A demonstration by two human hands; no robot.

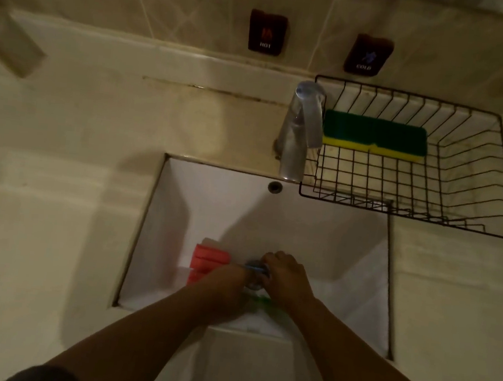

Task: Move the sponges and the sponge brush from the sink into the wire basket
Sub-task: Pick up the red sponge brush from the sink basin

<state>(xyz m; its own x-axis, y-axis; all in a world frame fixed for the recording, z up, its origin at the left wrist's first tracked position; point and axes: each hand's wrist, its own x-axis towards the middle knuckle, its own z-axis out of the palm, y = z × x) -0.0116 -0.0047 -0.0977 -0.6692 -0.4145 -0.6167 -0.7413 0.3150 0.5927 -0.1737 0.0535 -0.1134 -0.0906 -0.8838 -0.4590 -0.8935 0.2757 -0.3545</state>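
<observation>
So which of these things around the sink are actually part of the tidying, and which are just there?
Part of the job:
- wire basket
- green and yellow sponges already in it
- red sponge in the sink
- left hand and right hand, both down in the sink

Just there:
- tap
- hot label and cold label

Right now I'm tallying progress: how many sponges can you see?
2. A green-and-yellow sponge lies in the wire basket; a pink sponge sits in the sink, beside the left hand. The hands may hide more.
</observation>
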